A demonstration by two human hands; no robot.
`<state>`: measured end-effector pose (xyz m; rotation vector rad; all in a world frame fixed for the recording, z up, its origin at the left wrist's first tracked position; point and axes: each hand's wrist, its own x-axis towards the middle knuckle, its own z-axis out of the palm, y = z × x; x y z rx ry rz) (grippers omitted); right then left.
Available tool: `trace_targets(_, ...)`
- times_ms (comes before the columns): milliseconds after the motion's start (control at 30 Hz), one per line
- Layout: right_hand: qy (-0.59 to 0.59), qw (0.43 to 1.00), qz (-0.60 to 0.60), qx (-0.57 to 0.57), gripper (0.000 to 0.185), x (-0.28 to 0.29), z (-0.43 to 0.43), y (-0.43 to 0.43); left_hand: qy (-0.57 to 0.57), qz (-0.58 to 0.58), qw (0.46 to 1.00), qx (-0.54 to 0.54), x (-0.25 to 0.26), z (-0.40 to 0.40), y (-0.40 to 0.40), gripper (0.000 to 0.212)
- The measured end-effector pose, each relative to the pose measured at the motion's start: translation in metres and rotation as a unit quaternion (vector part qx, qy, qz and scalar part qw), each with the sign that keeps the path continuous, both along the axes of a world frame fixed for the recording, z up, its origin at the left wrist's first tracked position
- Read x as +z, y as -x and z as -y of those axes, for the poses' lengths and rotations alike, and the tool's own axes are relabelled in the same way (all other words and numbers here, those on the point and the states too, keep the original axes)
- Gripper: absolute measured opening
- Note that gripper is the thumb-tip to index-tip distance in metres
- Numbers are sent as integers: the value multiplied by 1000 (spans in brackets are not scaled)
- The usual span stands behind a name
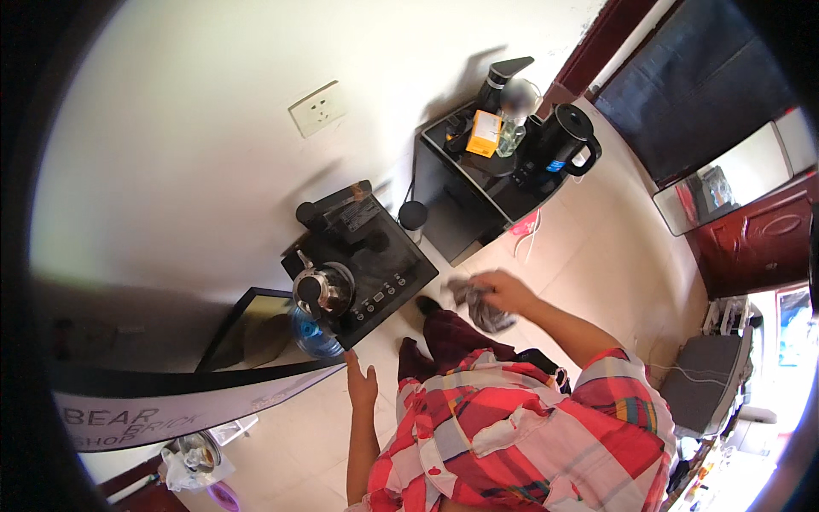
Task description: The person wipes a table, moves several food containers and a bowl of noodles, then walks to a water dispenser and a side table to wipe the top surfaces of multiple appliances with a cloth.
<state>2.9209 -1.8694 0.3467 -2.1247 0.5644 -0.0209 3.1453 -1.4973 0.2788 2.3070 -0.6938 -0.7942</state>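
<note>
My right hand [505, 292] grips a crumpled grey cloth [481, 307], slightly blurred, over the floor to the right of a black tea stove [400, 256]. Fingers apart, my left hand [362, 379] is at the stove's lower corner; whether it touches the edge is unclear. A glass and steel kettle [326, 291] with a black lid stands on the stove's left part. Touch buttons line the stove's front. Beneath its left side shows a blue water jug [313, 333].
A black cabinet [457, 211] at the upper right bears an electric kettle [566, 137], a yellow box [484, 133] and a glass bottle [510, 137]. A wall socket [318, 109] is above the stove. A white cable [530, 240] lies on the floor. A grey chair or cushion [700, 381] stands right.
</note>
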Motion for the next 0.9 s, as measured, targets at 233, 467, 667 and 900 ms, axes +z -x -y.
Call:
trace_targets(233,313,914,108,-233,57,78,109,13,93,-56,992,63,12,26,39,46)
trace_targets(467,342,938,49,-37,69,7,163,15,202,-102,973,43,36,166,48,34)
trace_targets(667,287,949,107,69,69,20,198,6,281,-42,957,-52,93,367,27,58)
trace_targets(900,243,959,77,121,73,20,215,8,214,286,926,-123,136,533,-16,78)
